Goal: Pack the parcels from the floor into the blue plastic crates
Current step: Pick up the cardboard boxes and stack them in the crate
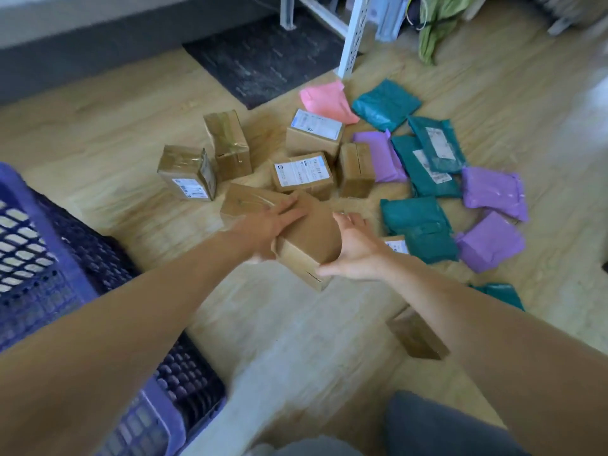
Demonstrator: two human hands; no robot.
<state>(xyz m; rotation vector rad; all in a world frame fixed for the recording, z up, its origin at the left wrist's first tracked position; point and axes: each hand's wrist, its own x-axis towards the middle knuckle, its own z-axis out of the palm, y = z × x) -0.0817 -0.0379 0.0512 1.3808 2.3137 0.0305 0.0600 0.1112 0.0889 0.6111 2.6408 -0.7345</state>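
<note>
Brown cardboard box (309, 238) mid-frame, tilted, betw. both hands. L hand (263, 225) lies flat on its top-left face, fingers straight. R hand (355, 251) presses its right side, fingers spread, thumb at lower edge. Neither clenched. Blue crate (49, 245) at frame's left edge. Other boxes (227, 144) & poly mailers (418, 225) on floor (296, 324), upper centre/right.

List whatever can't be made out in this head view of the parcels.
Head view only:
- Blue plastic lattice crate: cut off by the left edge, partly behind the left forearm; contents unclear.
- Plain brown cardboard box between left hand and right hand: motion blur; lifted or resting, unclear.
- White shipping labels: print too small.
- Teal plastic mailer: mostly hidden by the right forearm.
</note>
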